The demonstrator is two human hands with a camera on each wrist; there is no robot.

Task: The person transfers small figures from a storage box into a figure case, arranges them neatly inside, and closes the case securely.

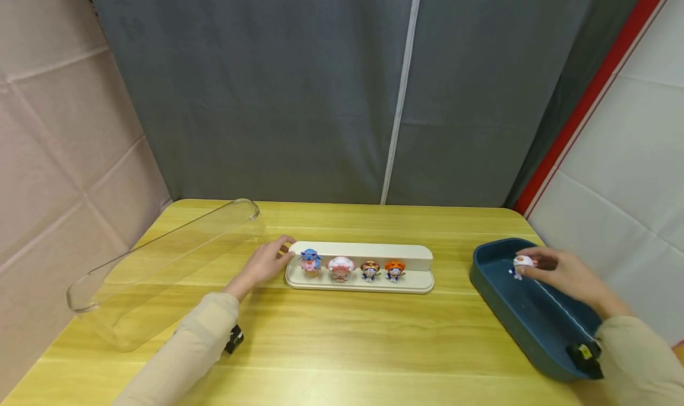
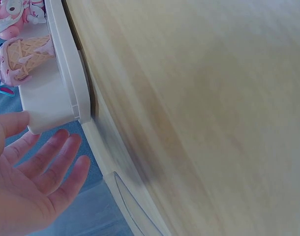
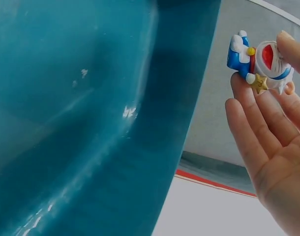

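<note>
My right hand (image 1: 561, 275) pinches a small figurine (image 3: 255, 61) with a white hood, blue body, yellow bell and gold star. In the head view they are over the dark blue bin (image 1: 529, 346). My left hand (image 1: 264, 266) is at the left end of a white two-level display stand (image 1: 417, 284), its thumb (image 2: 15, 123) touching the end and its other fingers loosely bent. Several figurines stand in a row on the lower step: a blue-and-pink one (image 1: 310, 262) on the left, a pink-and-white one (image 1: 341, 268), a brown-hatted one (image 1: 370, 270) and an orange-hatted one (image 1: 395, 270).
A clear plastic cover (image 1: 165, 263) lies slantwise on the left of the wooden table (image 1: 342, 346), behind my left forearm. Beyond the table's back edge hangs a grey curtain (image 1: 267, 97). White panels (image 1: 625, 174) rise on the right.
</note>
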